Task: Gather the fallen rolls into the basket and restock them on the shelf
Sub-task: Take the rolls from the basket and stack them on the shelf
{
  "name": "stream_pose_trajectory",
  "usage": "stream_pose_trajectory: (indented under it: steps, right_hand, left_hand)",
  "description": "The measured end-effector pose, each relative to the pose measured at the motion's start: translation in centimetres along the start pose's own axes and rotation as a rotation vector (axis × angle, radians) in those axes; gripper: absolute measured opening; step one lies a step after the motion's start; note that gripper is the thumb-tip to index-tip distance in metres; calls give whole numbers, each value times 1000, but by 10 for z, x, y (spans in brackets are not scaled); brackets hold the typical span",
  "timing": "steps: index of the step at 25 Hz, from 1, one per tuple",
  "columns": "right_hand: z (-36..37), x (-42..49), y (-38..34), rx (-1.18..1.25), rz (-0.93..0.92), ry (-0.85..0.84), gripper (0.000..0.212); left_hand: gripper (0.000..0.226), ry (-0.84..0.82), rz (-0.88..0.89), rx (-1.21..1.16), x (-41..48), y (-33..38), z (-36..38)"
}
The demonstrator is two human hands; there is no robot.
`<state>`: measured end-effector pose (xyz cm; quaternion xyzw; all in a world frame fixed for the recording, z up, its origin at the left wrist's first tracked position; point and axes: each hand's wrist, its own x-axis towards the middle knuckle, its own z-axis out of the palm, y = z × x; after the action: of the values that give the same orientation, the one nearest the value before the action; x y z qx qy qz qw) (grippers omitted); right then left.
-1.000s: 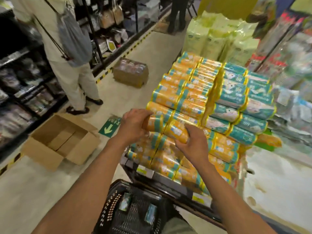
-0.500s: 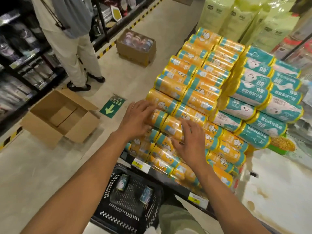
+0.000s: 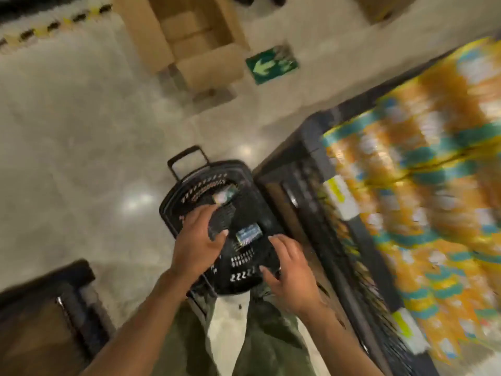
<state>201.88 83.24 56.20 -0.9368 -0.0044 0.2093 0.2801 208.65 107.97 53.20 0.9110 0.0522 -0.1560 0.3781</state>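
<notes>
A black plastic basket (image 3: 176, 210) stands on the floor at my feet, beside the shelf. Two small rolls lie inside it: one (image 3: 224, 196) near the far end, another (image 3: 248, 234) in the middle. My left hand (image 3: 199, 241) hovers over the basket's left side, fingers spread, holding nothing. My right hand (image 3: 288, 270) hangs over the near right rim, fingers apart and empty. The stack of orange and teal rolls (image 3: 423, 202) fills the shelf on the right, heavily blurred.
An open cardboard box (image 3: 189, 42) sits on the floor ahead, next to a green arrow floor sign (image 3: 271, 65). The dark shelf base (image 3: 306, 191) runs along the basket's right side. A dark fixture (image 3: 46, 308) stands at the lower left.
Both hands have left the stacked rolls on the shelf and dropped down over the basket. My view has swung sharply downward, from the shelf to the floor.
</notes>
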Motion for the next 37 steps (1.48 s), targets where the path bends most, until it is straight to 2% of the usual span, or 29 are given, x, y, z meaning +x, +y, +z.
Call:
stream_pose_trajectory:
  steps: [2, 5, 7, 10, 12, 14, 15, 16, 18, 20, 22, 24, 25, 26, 27, 28, 30, 31, 34, 37]
  right_hand:
    - [82, 38, 49, 12, 60, -200, 72]
    - [206, 96, 129, 33, 86, -401, 78]
    - [277, 141, 182, 40, 141, -445, 82]
    - [364, 191, 263, -107, 62, -401, 88]
    - [401, 214, 300, -244, -71, -445, 86]
    - [434, 234, 327, -368, -177, -493, 73]
    - [447, 236, 338, -406, -213, -461, 67]
    - [453, 235, 343, -427, -236, -410, 70]
    - [457, 228, 350, -376, -245, -447, 76]
    - [454, 231, 347, -319, -274, -465, 65]
    - [450, 235, 334, -224, -157, -435, 63]
    - [432, 225, 305, -178, 37, -362, 73]
    - [416, 217, 286, -177, 41, -305, 78]
    - [397, 206, 264, -126, 74, -280, 80]
    - [374, 192, 239, -42, 131, -285, 81]
    - [350, 176, 216, 22, 191, -286, 82]
    - [288, 139, 162, 83, 320, -226, 82]
    - [255, 120, 135, 88, 353, -166, 81]
    - [137, 47, 35, 107, 360, 37, 71]
    - [41, -14, -29, 189, 324, 216, 69]
  left_hand:
    - [61, -3, -142, -10, 10, -68, 66]
    - [67, 9, -318, -78, 43, -155, 173]
    - [70, -3, -335, -126, 81, -207, 236]
    - [75, 94, -287, -212, 134, -286, 320]
    - [89, 143, -261, -153, 167, -329, 360]
    - [106, 158, -322, -99, 200, -361, 387]
    - [110, 134, -347, -98, 212, -371, 398]
    - [111, 113, -340, -88, 222, -378, 406]
    - [105, 87, -306, -88, 230, -391, 419]
    - [97, 109, -296, -76, 229, -400, 420]
    - [88, 112, -317, -37, 217, -394, 404]
    - [61, 112, -341, -58, 200, -369, 378]
    - [39, 140, -372, -156, 189, -353, 358]
    - [23, 147, -441, -354, 174, -334, 335]
    - [22, 126, -483, -442, 157, -313, 304]
    - [34, 69, -459, -334, 140, -291, 272]
    - [74, 25, -528, -313, 104, -232, 202]
    - [84, 15, -530, -317, 82, -202, 164]
    - [90, -15, -404, -423, 10, -98, 35]
    - [89, -114, -247, -441, -31, -29, -52]
